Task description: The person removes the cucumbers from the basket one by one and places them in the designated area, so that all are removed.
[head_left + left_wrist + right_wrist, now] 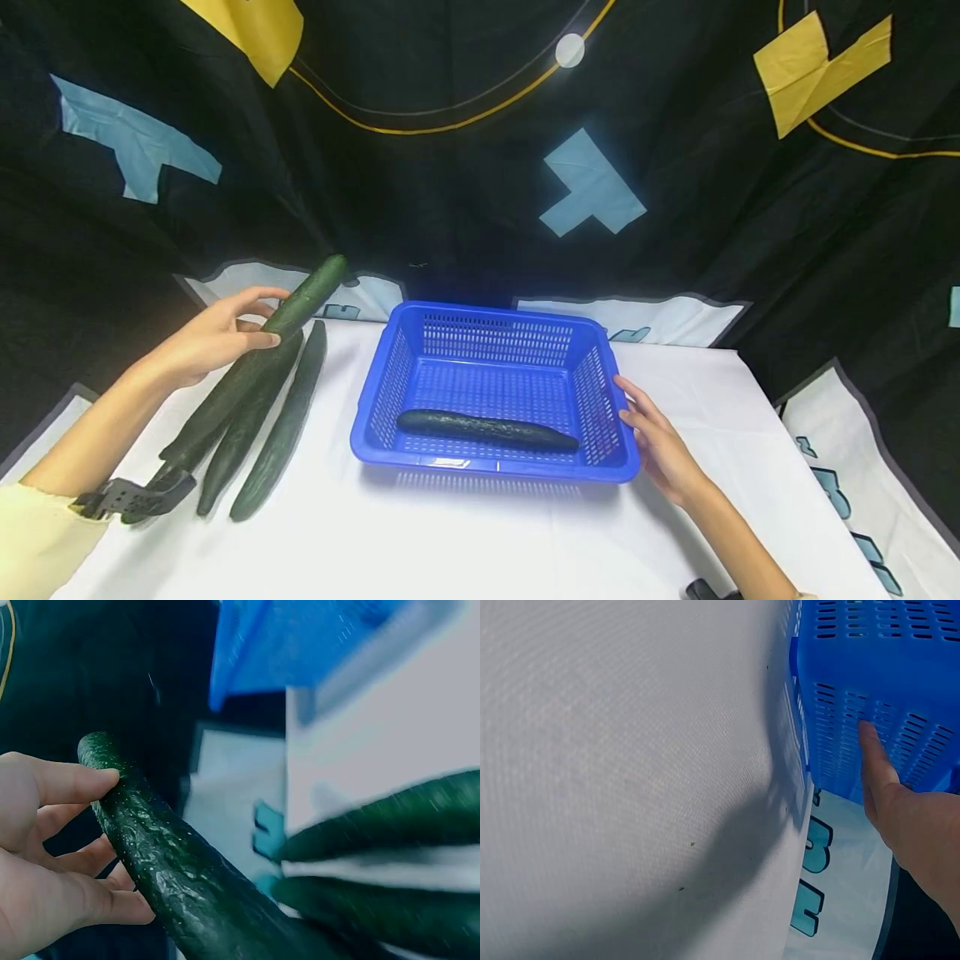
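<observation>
My left hand [225,333] pinches a dark green cucumber [311,292] near its upper end, thumb on one side and fingers on the other. The cucumber [180,877] slants up from the pile at the left; where its lower end lies cannot be made out. Right beside it, another cucumber [288,425] rests on the white table, with others under and next to the forearm. A blue perforated basket [495,472] stands mid-table and holds one cucumber [487,430] lying crosswise. At the basket's right side, my right hand [663,450] touches the rim and outer wall with fairly straight fingers [871,750].
White cloth covers the table [450,542]. A black curtain [450,208] with yellow and light blue shapes hangs behind its back edge. Dark straps circle both wrists, the left strap [138,497] close above the cucumbers.
</observation>
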`<state>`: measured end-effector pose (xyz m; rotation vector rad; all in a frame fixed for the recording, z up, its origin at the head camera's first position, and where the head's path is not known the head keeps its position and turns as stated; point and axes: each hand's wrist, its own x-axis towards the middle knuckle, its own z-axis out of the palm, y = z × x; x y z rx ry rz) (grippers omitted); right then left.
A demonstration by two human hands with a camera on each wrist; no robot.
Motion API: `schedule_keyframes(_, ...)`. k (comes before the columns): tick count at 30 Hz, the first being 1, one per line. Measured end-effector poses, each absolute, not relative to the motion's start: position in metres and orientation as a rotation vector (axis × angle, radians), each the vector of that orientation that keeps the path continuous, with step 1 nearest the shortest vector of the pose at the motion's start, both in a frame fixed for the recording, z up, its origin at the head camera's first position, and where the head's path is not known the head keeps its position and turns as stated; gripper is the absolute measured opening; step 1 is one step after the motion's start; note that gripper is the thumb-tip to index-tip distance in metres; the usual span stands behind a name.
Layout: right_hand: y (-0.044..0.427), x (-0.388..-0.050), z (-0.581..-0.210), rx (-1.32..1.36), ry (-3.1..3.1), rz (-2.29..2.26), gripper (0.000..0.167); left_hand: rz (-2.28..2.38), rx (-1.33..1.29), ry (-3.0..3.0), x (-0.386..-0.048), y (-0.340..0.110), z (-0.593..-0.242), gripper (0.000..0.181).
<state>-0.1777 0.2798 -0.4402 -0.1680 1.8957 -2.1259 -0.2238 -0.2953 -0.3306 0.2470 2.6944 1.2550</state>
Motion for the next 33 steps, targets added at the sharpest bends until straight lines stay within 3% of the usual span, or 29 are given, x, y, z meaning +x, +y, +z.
schedule_keyframes(15, 0.281, -0.177, -0.441, -0.166, 1.886, -2.128, 0.059, 1.256, 0.052, 2.75, -0.213, -0.379, -0.385, 0.067)
schedule_keyframes(33, 0.28, -0.177, -0.44, -0.16, 1.883, -2.124, 0.06, 1.265, -0.111, 2.696, -0.217, -0.407, -0.423, 0.07)
